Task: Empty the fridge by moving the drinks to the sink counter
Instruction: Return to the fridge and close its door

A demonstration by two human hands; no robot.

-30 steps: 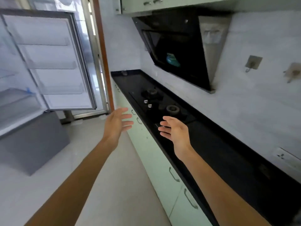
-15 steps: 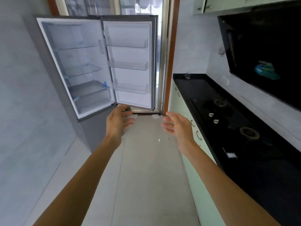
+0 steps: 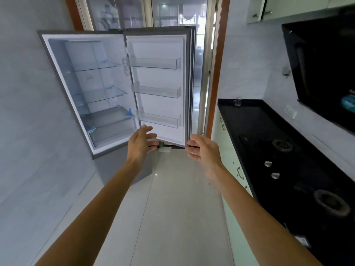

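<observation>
The grey fridge (image 3: pixel 57 60) stands ahead on the left with its door (image 3: pixel 159 81) swung wide open. Its glass shelves (image 3: pixel 99 66) and the three door racks (image 3: pixel 155 63) hold nothing that I can see; no drinks are in view. My left hand (image 3: pixel 141 144) is stretched out in front of the door's lower edge, fingers apart and holding nothing. My right hand (image 3: pixel 203 150) reaches forward beside it, just right of the door's bottom corner, also spread with nothing in it. The sink is out of view.
A black counter (image 3: pixel 255 120) with a gas hob (image 3: pixel 282 145) runs along the right, over pale green cabinets (image 3: pixel 228 150). A black range hood (image 3: pixel 322 64) hangs above it. A glossy tiled floor (image 3: pixel 172 198) lies between. Behind the fridge is a glass door (image 3: pixel 172 14).
The view has swung left from the hob counter to face the open fridge. Both hands stay spread and are closer to the fridge door.
</observation>
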